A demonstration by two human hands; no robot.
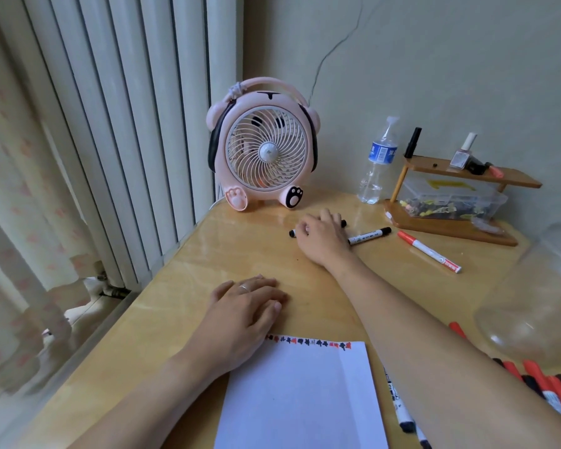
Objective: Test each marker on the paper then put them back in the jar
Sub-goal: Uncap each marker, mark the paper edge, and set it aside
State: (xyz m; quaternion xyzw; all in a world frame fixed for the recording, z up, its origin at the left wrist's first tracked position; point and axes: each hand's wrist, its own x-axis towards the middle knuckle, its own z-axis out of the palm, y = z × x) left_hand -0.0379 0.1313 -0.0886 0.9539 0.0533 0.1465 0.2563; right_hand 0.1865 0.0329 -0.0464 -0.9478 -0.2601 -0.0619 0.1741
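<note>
A white paper [300,396] lies at the near edge of the wooden table [182,286], with small red and black test marks along its top edge. My left hand [246,306] rests flat on the table at the paper's top left corner. Far out, my right hand [321,236] curls its fingers over a black marker [292,233] lying on the table. Another black-capped marker [370,235] and a red one [429,251] lie to its right. The clear jar [531,299] lies at the right edge. Several red and black markers [544,387] lie near it.
A pink animal-shaped desk fan [264,150] stands at the back of the table. A water bottle [378,163] and a small wooden shelf [450,202] with a clear box and nail polish stand at the back right. A radiator and curtain are on the left.
</note>
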